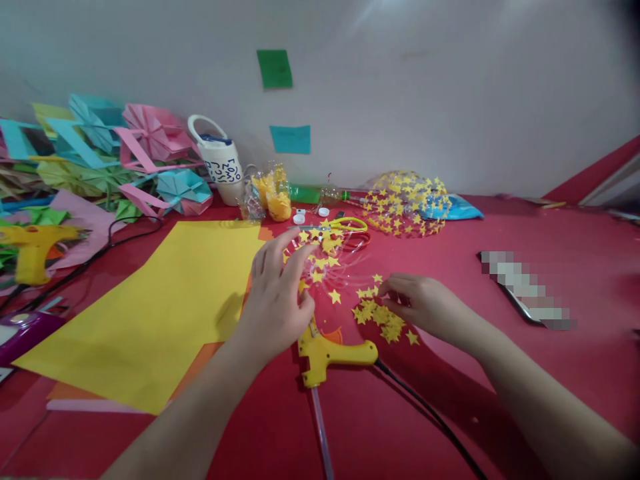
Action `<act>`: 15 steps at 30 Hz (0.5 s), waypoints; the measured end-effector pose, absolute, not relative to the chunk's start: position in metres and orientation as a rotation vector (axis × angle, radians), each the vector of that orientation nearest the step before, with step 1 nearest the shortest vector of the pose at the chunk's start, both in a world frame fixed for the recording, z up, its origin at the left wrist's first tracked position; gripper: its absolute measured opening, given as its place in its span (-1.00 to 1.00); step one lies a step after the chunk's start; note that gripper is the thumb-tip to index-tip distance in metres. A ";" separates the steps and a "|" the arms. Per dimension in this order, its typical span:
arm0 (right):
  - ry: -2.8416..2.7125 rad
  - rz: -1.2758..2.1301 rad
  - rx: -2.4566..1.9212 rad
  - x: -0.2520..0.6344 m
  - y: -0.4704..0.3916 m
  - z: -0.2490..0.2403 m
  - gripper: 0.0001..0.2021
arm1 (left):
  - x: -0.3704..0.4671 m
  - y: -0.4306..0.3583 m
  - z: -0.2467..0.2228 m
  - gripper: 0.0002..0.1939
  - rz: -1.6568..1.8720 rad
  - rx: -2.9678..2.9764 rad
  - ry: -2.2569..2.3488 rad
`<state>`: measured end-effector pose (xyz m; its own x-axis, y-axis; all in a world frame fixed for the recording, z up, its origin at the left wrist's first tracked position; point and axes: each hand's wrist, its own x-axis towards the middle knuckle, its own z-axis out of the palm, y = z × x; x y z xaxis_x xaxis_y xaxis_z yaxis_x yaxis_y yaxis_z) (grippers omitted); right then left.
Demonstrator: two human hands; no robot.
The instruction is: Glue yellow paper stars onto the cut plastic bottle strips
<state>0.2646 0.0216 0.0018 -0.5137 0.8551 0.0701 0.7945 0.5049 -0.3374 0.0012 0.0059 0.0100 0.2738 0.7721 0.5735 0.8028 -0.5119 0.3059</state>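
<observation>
My left hand (280,293) hovers with fingers apart over the near left side of a clear plastic piece with yellow stars (318,276) on it. My right hand (417,303) is at the right edge of a pile of loose yellow stars (383,319), its fingers bent together; whether a star is between the fingertips is too small to tell. A yellow glue gun (340,355) lies between my hands, a clear glue stick (321,427) coming out of its rear. Scissors with yellow handles (350,224) lie behind the clear piece.
Yellow paper (190,287) covers the left side. Behind stand a white tumbler (225,167) and a star-covered clear bundle (407,203). Folded paper pieces (155,133) and a second glue gun (33,250) are far left. A phone (523,290) lies right. The glue gun's black cord (430,410) runs toward me.
</observation>
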 end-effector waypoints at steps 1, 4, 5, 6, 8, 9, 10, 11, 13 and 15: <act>-2.545 0.386 -1.385 0.263 0.020 0.000 -0.89 | 0.000 0.007 0.009 -0.31 -1.081 -2.471 -1.538; -2.630 0.335 -1.330 0.256 0.017 -0.005 -0.84 | -0.002 0.009 0.010 -0.29 -1.060 -2.498 -1.549; -2.658 0.308 -1.318 0.254 0.016 -0.007 -0.83 | -0.002 0.008 0.011 -0.28 -1.053 -2.513 -1.535; -2.679 0.284 -1.312 0.252 0.016 -0.009 -0.82 | -0.001 0.007 0.012 -0.27 -1.054 -2.532 -1.512; -2.682 0.260 -1.324 0.250 0.018 -0.015 -0.83 | 0.000 0.004 0.016 -0.27 -1.106 -2.569 -1.449; -2.666 0.263 -1.335 0.249 0.019 -0.018 -0.84 | 0.000 0.002 0.017 -0.27 -1.157 -2.578 -1.416; -2.644 0.272 -1.347 0.249 0.021 -0.020 -0.86 | 0.001 0.000 0.019 -0.28 -1.217 -2.578 -1.384; -2.619 0.284 -1.361 0.249 0.022 -0.023 -0.88 | 0.002 -0.002 0.020 -0.30 -1.275 -2.570 -1.350; -2.561 0.330 -1.384 0.250 0.024 -0.025 -0.91 | 0.003 -0.005 0.021 -0.34 -1.368 -2.545 -1.291; -2.491 0.413 -1.393 0.251 0.026 -0.026 -0.91 | 0.004 -0.007 0.020 -0.40 -1.431 -2.529 -1.261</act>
